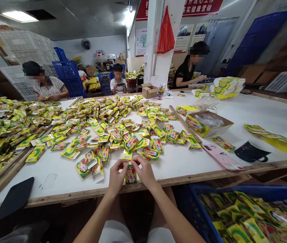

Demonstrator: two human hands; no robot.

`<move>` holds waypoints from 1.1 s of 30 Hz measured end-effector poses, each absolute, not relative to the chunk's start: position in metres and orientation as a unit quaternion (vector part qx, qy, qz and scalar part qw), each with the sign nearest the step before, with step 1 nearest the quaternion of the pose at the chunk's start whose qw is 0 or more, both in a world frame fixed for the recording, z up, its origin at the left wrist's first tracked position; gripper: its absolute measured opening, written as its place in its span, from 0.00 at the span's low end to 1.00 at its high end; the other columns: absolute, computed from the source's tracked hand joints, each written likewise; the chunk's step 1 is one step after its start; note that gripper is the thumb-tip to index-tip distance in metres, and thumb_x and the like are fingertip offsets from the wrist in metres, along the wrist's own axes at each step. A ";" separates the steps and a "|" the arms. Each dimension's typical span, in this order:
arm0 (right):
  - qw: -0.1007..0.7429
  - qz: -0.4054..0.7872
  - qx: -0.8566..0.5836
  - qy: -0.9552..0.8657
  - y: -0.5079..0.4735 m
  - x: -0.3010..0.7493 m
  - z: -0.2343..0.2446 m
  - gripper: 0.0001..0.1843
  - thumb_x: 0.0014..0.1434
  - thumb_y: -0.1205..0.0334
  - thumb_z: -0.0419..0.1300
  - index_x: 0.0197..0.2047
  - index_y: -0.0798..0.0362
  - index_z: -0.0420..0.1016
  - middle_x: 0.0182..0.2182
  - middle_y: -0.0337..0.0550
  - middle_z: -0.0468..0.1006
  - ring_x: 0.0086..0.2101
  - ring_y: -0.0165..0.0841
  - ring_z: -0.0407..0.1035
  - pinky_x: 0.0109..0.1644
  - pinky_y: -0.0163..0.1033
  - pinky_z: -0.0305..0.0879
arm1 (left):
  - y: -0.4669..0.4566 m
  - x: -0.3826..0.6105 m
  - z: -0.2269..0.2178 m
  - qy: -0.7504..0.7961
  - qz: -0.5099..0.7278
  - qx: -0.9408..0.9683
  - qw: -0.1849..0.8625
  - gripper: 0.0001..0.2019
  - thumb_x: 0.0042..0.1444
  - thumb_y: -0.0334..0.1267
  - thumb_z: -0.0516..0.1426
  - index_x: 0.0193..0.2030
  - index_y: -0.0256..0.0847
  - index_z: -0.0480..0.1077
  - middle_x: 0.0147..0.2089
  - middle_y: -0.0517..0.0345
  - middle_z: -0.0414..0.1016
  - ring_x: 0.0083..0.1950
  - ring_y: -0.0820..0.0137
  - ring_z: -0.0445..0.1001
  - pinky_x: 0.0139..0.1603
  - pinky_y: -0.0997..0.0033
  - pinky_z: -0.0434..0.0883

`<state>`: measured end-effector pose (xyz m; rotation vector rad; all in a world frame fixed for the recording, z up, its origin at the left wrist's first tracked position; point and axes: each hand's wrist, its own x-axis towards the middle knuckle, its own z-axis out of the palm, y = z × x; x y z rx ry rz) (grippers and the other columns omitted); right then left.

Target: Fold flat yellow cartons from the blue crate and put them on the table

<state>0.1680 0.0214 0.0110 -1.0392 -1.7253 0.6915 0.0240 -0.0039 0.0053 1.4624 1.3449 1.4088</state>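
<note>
A small yellow and green printed box (131,175) lies near the table's front edge, its far end between my two hands. Fingers and thumb of my left hand (117,171) pinch the left side of that end, where a pale flap shows. From the other side, my right hand (143,168) pinches the same end, its fingertips almost meeting the left ones. Just beyond my fingers sits another yellow box (127,155) with a barcode. Many like boxes, several with open white flaps, are heaped past it (133,140).
A blue crate (196,209) of yellow packs stands low at the right. On the table are a pink phone (221,157), a black mask (251,152), an open carton (213,123) and flat yellow cardboard (280,136). A dark phone (15,199) lies left. Wooden strips divide the tabletop; people sit beyond.
</note>
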 end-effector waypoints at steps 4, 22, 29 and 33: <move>0.484 0.313 -0.412 -0.705 0.019 0.169 0.005 0.08 0.62 0.61 0.54 0.36 0.51 0.74 0.32 0.42 0.76 0.34 0.34 0.70 0.39 0.37 0.66 | -0.001 0.022 0.001 0.495 0.556 0.544 0.389 0.11 0.55 0.44 0.58 0.38 0.38 0.74 0.35 0.54 0.78 0.37 0.67 0.74 0.39 0.70 0.70; 0.563 0.108 -0.532 -0.623 -0.027 0.265 0.028 0.10 0.61 0.55 0.54 0.37 0.51 0.73 0.35 0.46 0.77 0.38 0.38 0.71 0.43 0.43 0.68 | -0.003 0.024 0.002 0.495 0.496 0.644 0.306 0.17 0.58 0.39 0.55 0.54 0.46 0.67 0.51 0.50 0.72 0.48 0.63 0.72 0.45 0.64 0.71; 0.503 -0.131 -0.663 -0.539 -0.087 0.370 0.056 0.18 0.60 0.47 0.53 0.36 0.52 0.74 0.37 0.50 0.75 0.40 0.42 0.69 0.50 0.50 0.63 | 0.076 0.065 0.002 0.481 0.429 0.747 0.161 0.20 0.51 0.30 0.58 0.52 0.44 0.67 0.51 0.48 0.71 0.55 0.55 0.68 0.55 0.52 0.65; 0.524 -0.021 -0.637 -0.565 -0.087 0.341 0.040 0.15 0.60 0.49 0.54 0.37 0.51 0.74 0.36 0.47 0.75 0.37 0.39 0.70 0.44 0.44 0.67 | 0.115 0.081 0.008 0.476 0.441 0.745 0.156 0.18 0.46 0.28 0.61 0.45 0.43 0.69 0.43 0.49 0.74 0.50 0.54 0.71 0.53 0.52 0.65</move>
